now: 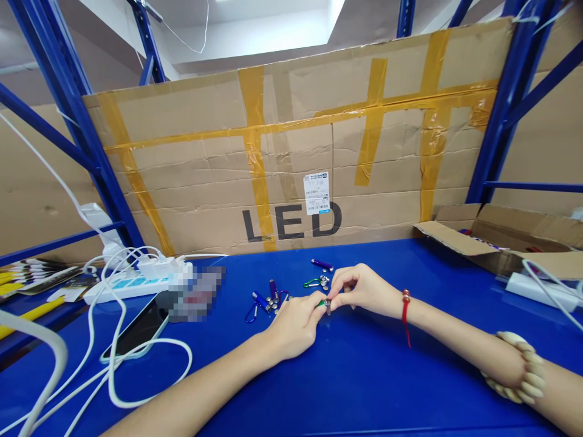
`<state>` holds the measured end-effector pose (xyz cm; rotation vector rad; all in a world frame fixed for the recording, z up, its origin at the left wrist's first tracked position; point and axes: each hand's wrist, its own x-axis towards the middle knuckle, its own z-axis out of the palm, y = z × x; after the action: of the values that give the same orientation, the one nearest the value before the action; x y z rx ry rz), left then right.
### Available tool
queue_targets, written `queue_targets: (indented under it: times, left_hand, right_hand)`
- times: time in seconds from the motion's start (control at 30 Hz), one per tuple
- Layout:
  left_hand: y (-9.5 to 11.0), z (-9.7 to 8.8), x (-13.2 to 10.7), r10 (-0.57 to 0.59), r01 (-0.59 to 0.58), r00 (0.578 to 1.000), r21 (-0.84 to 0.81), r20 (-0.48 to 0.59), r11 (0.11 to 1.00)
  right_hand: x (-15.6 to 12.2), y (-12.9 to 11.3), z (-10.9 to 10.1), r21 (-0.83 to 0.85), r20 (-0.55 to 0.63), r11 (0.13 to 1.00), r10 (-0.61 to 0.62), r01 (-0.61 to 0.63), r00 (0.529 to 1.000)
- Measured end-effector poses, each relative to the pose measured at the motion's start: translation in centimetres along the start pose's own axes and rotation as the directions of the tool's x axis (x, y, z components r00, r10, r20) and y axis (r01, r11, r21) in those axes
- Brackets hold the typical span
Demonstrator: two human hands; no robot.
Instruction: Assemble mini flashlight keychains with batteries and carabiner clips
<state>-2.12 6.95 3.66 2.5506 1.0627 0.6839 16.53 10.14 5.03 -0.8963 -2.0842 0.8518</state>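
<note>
My left hand (294, 325) and my right hand (362, 290) meet over the blue table (364, 376), both pinched on a small green keychain flashlight (324, 303) held between the fingertips. Just beyond my hands lie several loose keychain flashlights: blue ones with a blue carabiner (260, 301), a purple one (322, 264), and a green carabiner (312, 283) beside small metal parts. A red string bracelet is on my right wrist and a beaded bracelet further up the forearm.
A taped cardboard sheet marked LED (291, 158) stands behind the table. A phone (143, 328), white cables (113, 364) and a power strip (122, 285) lie at left. An open cardboard box (496, 240) and another power strip (542, 291) sit at right.
</note>
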Motion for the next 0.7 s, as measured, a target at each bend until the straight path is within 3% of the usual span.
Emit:
queue_targets:
  times: [0.23, 0.7]
  left_hand:
    - [-0.34, 0.18, 0.08, 0.012, -0.013, 1.0, -0.019, -0.012, 1.0]
    - [-0.09, 0.04, 0.05, 0.009, -0.009, 1.0, 0.01, 0.0, 1.0]
  right_hand:
    - [-0.04, 0.15, 0.06, -0.096, -0.028, 0.995, 0.013, -0.016, 1.0]
    - [-0.01, -0.28, 0.03, -0.042, -0.022, 0.992, 0.121, -0.122, 0.992]
